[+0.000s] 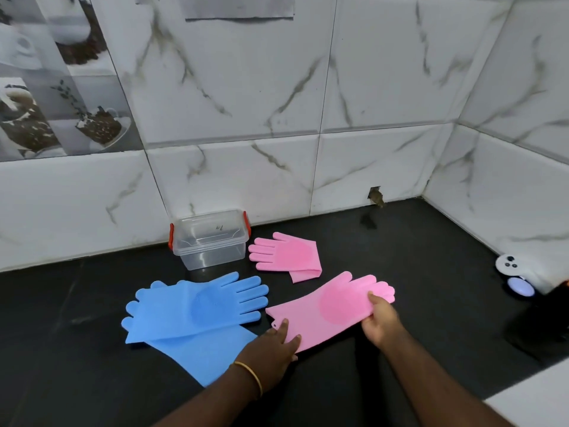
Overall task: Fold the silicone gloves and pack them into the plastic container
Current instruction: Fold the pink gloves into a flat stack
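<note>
A pink silicone glove (329, 306) lies stretched out on the black counter, fingers pointing to the far right. My left hand (277, 340) grips its cuff end. My right hand (380, 318) pinches its near edge by the fingers. A second pink glove (288, 254), folded over at the cuff, lies behind it. Two blue gloves (197, 309) lie crossed on each other to the left. The clear plastic container (209, 241) with red clips stands against the tiled wall, its lid on.
The black counter (431, 248) meets marble-tiled walls at the back and right. A white controller (508, 265) and a dark object (542, 318) sit at the right edge. A small hole (375, 195) shows at the wall's base.
</note>
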A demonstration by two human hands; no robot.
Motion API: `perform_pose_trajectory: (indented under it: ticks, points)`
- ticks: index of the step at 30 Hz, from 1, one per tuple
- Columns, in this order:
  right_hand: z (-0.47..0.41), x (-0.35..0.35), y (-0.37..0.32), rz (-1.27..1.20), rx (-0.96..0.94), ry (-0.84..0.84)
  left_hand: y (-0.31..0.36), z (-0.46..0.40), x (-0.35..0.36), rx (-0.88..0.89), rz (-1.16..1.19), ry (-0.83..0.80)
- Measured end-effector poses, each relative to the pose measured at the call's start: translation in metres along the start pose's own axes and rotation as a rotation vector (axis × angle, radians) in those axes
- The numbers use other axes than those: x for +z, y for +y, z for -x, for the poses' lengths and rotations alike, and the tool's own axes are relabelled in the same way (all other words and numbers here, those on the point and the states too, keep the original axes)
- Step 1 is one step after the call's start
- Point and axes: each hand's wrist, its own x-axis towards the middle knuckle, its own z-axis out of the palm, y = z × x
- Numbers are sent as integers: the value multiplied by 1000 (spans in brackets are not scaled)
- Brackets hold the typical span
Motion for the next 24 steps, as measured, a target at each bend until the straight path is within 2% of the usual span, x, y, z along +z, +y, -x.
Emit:
perform_pose_trajectory:
  ticks: [8, 11, 13, 14, 16, 18, 20, 22, 24]
  points:
    - [-4, -15, -8, 514, -293, 320, -5, -9, 4, -19, -3, -73]
    - [-10, -6, -16, 881, -407, 476, -4, -12, 1, -41, 32, -111]
    - [-12, 4, -19, 1151, -615, 508, -3, -14, -4, -59, 52, -120]
    - [-15, 9, -18, 1259, -731, 446, -3, -15, -6, -72, 59, -126]
    - [-21, 23, -14, 1456, -872, 194, 0, -18, -9, -104, 75, -142]
    - [-30, 42, -7, 1638, -872, -103, 3, -19, -8, -143, 88, -163]
    - [-40, 62, 3, 1860, -827, -314, 6, -21, -7, -178, 87, -173]
    - [-50, 76, 12, 2005, -813, -410, 8, -21, -6, -196, 80, -160]
    - [-57, 84, 17, 2041, -821, -456, 8, -21, -5, -200, 69, -141]
